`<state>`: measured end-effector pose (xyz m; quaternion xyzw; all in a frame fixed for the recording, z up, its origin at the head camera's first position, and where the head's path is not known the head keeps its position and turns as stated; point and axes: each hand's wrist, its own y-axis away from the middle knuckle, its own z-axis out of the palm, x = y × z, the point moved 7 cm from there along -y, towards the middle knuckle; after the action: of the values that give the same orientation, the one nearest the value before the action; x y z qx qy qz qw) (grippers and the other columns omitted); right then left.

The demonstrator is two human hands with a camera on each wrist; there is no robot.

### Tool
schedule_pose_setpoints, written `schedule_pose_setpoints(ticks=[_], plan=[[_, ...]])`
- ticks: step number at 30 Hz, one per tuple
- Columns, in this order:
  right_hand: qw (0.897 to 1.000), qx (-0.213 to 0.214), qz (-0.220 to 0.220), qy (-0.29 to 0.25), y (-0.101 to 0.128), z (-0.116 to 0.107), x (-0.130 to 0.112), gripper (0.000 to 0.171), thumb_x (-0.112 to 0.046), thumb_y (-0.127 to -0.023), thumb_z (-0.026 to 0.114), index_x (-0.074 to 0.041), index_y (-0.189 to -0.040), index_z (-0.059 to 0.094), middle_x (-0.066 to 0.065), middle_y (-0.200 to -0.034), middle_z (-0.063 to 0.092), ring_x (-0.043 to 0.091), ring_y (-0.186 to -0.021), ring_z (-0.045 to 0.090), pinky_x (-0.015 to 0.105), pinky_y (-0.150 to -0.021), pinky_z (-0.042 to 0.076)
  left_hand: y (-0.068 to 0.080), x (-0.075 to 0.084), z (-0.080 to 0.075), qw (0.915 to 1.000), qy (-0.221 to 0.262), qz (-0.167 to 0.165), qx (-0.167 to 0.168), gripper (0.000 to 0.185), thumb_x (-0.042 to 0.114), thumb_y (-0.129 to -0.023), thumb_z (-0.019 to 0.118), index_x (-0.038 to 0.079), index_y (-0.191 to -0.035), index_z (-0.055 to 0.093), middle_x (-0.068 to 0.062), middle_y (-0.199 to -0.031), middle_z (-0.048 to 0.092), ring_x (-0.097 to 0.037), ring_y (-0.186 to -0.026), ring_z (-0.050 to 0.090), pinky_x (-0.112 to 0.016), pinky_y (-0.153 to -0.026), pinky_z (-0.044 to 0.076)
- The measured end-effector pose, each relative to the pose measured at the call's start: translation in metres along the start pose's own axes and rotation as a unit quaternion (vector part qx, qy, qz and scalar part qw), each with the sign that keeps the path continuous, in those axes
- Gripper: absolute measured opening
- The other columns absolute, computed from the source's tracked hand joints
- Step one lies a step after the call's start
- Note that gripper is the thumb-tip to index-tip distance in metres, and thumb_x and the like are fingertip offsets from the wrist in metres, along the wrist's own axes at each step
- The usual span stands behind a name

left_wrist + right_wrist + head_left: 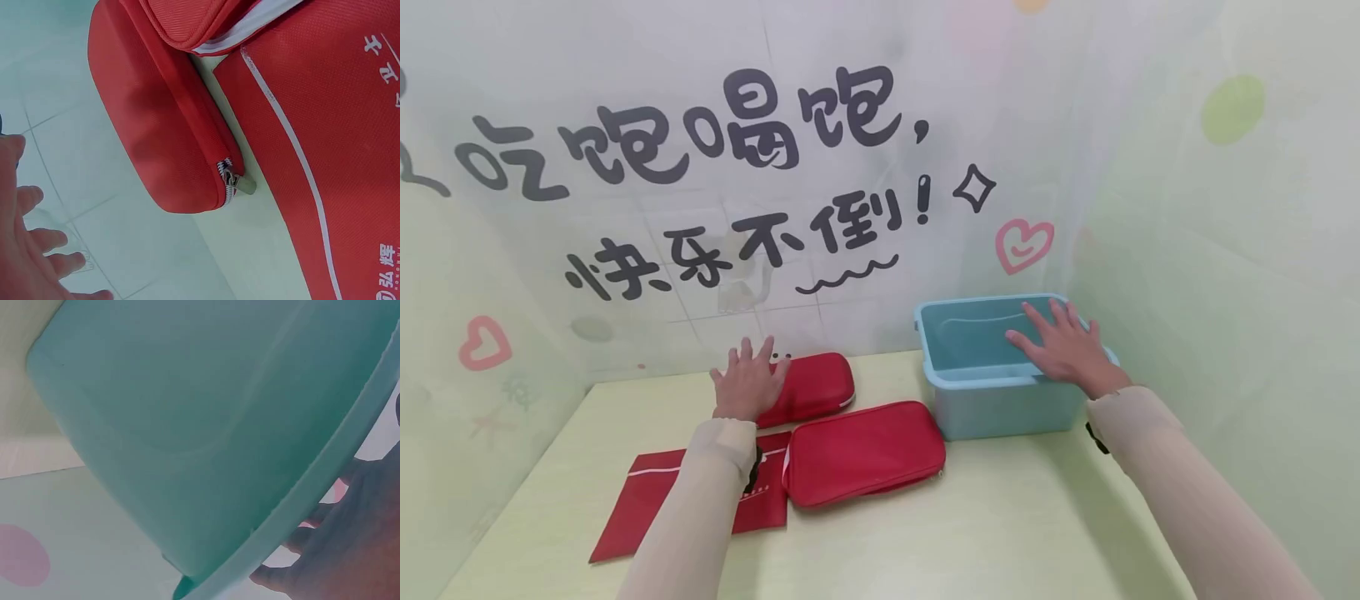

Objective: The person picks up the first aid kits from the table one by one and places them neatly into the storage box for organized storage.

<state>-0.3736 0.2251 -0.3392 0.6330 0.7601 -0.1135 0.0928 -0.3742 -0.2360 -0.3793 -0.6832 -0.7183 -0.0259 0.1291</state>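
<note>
My left hand (748,383) is spread with nothing in it, over the left end of a red zip case (816,385) by the back wall. The left wrist view shows fingers (53,240) apart from that case and its metal zip pull (240,182). In front of it lies a second red zip pouch (868,454). A flat red bag (655,492) with a white stripe and white lettering lies to the left, partly hidden by my left sleeve. My right hand (1063,346), fingers spread, is above the right side of a light blue bin (1007,412) and holds nothing.
The pale table (880,550) ends against a back wall (865,325) with dark lettering. A right side wall (1240,275) stands close beside the bin. A left wall (467,433) borders the table's other side.
</note>
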Motion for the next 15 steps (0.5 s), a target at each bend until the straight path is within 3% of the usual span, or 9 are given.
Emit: schedule_pose_setpoints(ticks=[6, 15], plan=[[1.0, 0.007, -0.019, 0.005, 0.012, -0.001, 0.003, 0.085, -0.067, -0.097, 0.034, -0.014, -0.16, 0.015, 0.029, -0.161, 0.004, 0.05, -0.147, -0.004, 0.077, -0.107, -0.001, 0.001, -0.01, 0.011, 0.9989, 0.023, -0.026, -0.03, 0.071, 0.04, -0.099, 0.051, 0.006, -0.156, 0.025, -0.036, -0.153, 0.021, -0.058, -0.135, 0.026, -0.08, -0.101, 0.023], [0.997, 0.057, -0.046, -0.018, 0.035, -0.006, 0.013, 0.084, -0.062, -0.098, 0.043, -0.011, -0.16, 0.015, 0.032, -0.159, 0.009, 0.053, -0.144, 0.006, 0.076, -0.107, 0.005, 0.008, -0.034, 0.029, 0.9909, 0.084, -0.08, -0.068, 0.077, 0.04, -0.098, 0.056, 0.006, -0.157, 0.02, -0.038, -0.147, 0.021, -0.06, -0.129, 0.03, -0.076, -0.098, 0.033]])
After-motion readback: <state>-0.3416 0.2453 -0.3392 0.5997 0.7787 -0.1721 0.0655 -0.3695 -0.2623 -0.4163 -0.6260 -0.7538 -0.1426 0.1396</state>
